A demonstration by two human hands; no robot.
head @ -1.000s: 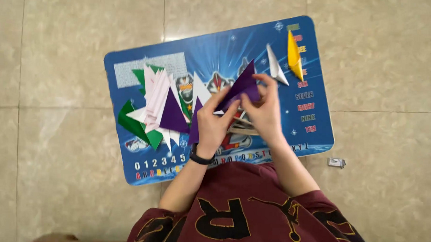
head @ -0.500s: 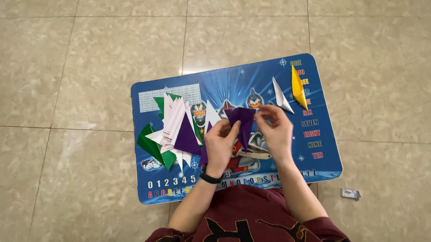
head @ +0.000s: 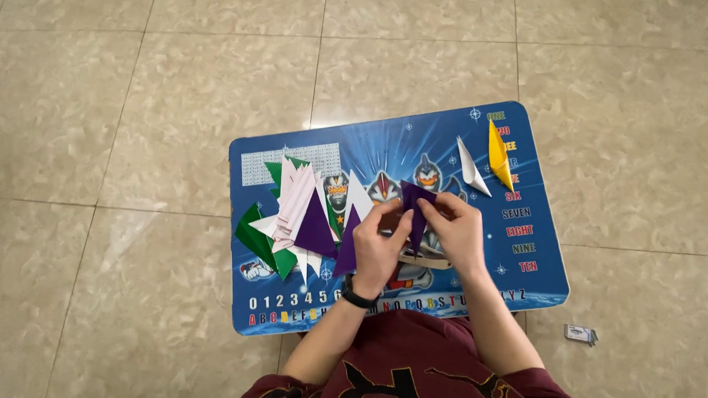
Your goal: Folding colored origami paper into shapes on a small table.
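Observation:
Both hands meet over the middle of a small blue printed table [head: 387, 145]. My left hand [head: 378, 249] and my right hand [head: 456, 231] pinch a dark purple folded paper [head: 414, 203] between them, held just above the tabletop. A black band sits on my left wrist. To the left of my left hand lies a pile of folded paper triangles [head: 298, 221] in green, white, pink and purple. A folded white piece [head: 471, 168] and a folded yellow piece [head: 499, 155] lie at the table's far right.
The table stands on a beige tiled floor [head: 136, 136]. A small grey wrapper-like object [head: 580, 334] lies on the floor to the right of the table. My dark red shirt [head: 411, 374] fills the bottom edge.
The view has shifted, so the table sits further right and lower. My hands have folded the purple paper narrower; it now stands as a slim strip between my fingers.

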